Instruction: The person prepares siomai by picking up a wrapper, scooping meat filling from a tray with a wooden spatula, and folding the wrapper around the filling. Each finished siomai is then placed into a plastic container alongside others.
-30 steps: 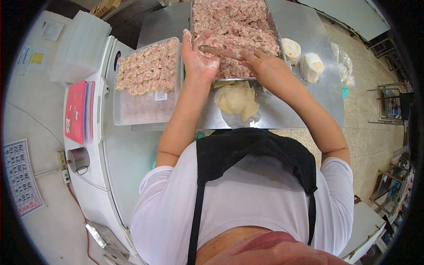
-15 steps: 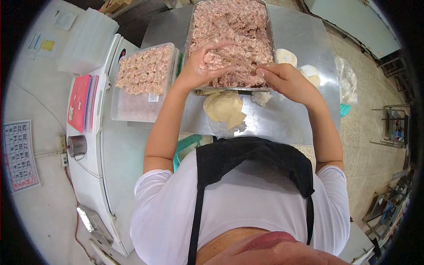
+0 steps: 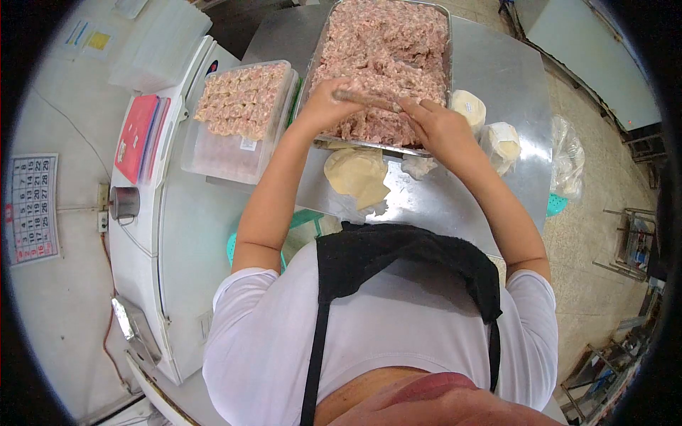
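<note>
My right hand [image 3: 439, 129] grips one end of a flat wooden stick [image 3: 373, 100] above the front of a metal tray [image 3: 452, 71] full of ground meat [image 3: 383, 42]. The stick's other end reaches to my left hand [image 3: 327, 106], whose fingers are curled at the tray's left side. What lies inside the left hand is hidden from this angle. Just below the tray, a stack of round, pale dough wrappers [image 3: 353, 174] lies on the steel table, beside a crumpled whitish piece [image 3: 419, 166].
Left of the tray, a clear plastic container [image 3: 220, 163] bears rows of meat-filled dumplings [image 3: 241, 99]. Two wrapped stacks of pale rounds, one nearer [image 3: 503, 142] and one farther [image 3: 469, 108], stand at right. A white freezer [image 3: 192, 234] adjoins the table.
The view has shifted slightly. My left hand has turned and closed more, and both hands have come closer together, with the stick now lying flatter across to the left hand.
</note>
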